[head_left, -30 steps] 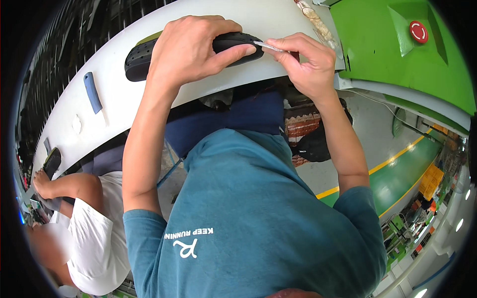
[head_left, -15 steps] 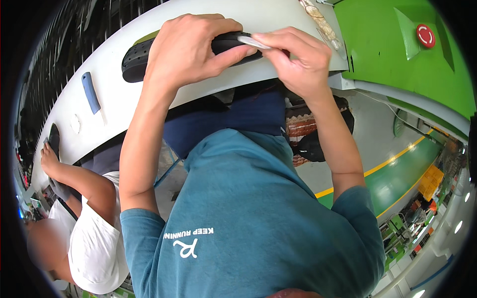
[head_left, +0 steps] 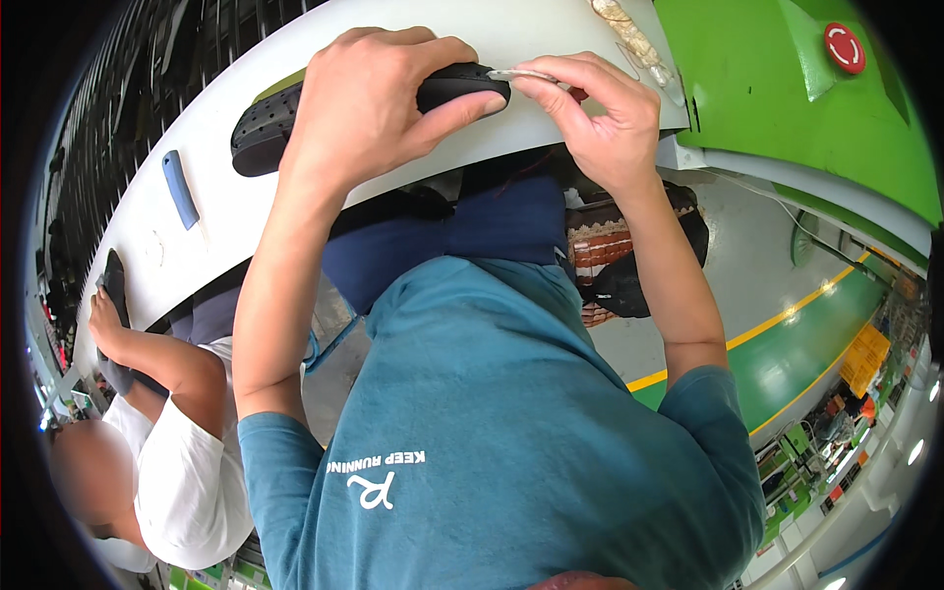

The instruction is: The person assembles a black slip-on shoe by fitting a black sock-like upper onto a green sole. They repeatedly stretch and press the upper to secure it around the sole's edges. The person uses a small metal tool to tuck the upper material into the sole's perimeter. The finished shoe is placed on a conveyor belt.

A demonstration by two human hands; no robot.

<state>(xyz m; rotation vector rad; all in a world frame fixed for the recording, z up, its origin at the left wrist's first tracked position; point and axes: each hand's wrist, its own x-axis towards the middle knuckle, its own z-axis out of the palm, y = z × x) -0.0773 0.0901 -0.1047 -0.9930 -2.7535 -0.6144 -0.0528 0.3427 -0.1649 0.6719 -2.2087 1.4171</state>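
Note:
My left hand [head_left: 364, 113] is wrapped over the middle of a black foam clog [head_left: 264, 133], whose perforated end sticks out to the left. Its other end shows between my left thumb and fingers, and my palm hides the middle. My right hand [head_left: 602, 118] pinches a thin, pale, blade-like strip [head_left: 513, 75] between thumb and fingertips. The strip's tip meets the right end of the clog; whether it cuts or scrapes there I cannot tell. Something yellow-green [head_left: 280, 87] shows behind the clog.
The white worktable [head_left: 221, 128] curves to the left, with a blue-handled tool [head_left: 180, 189] lying on it. A wrapped pale bundle [head_left: 634, 41] lies by a green panel [head_left: 728, 98] with a red emergency-stop button [head_left: 845, 47]. A co-worker in white [head_left: 192, 492] handles a black piece [head_left: 116, 285].
The clog and my left hand have shifted slightly left. My right hand has moved slightly right, and the pale strip now lies flatter, with its tip at the clog's end.

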